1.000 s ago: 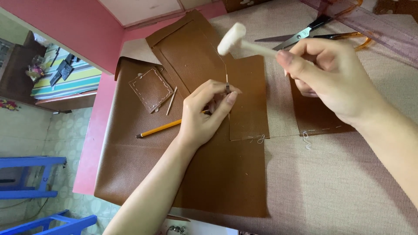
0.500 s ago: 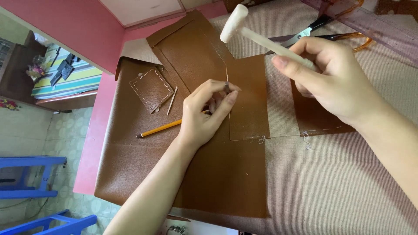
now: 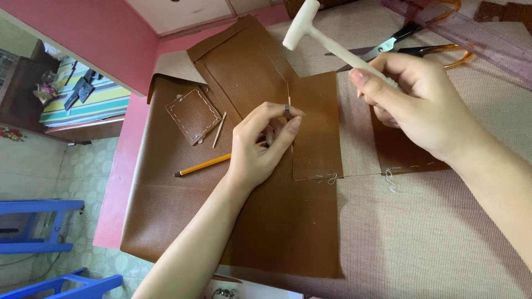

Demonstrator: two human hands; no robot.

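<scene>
Leather panel [image 3: 316, 127], a brown rectangle, lies in the middle of the scene on top of a larger brown leather sheet [image 3: 183, 205], its right edge over the beige woven mat [image 3: 443, 243]. A thin metal punch [image 3: 287, 108] stands upright on the panel's left edge, pinched between thumb and fingertips of the left hand [image 3: 260, 147], which rests on the big sheet just left of the panel. The right hand [image 3: 415, 105] is closed around the handle of a white mallet [image 3: 302, 25], held up to the right of the panel; the mallet's head is raised above and beyond the punch, well apart from it. A yellow pencil [image 3: 202, 165] lies just left of the left hand. Farther left sits a small stitched leather patch [image 3: 193, 115]. Scissors [image 3: 404, 44] lie at the far side, behind the right hand.
</scene>
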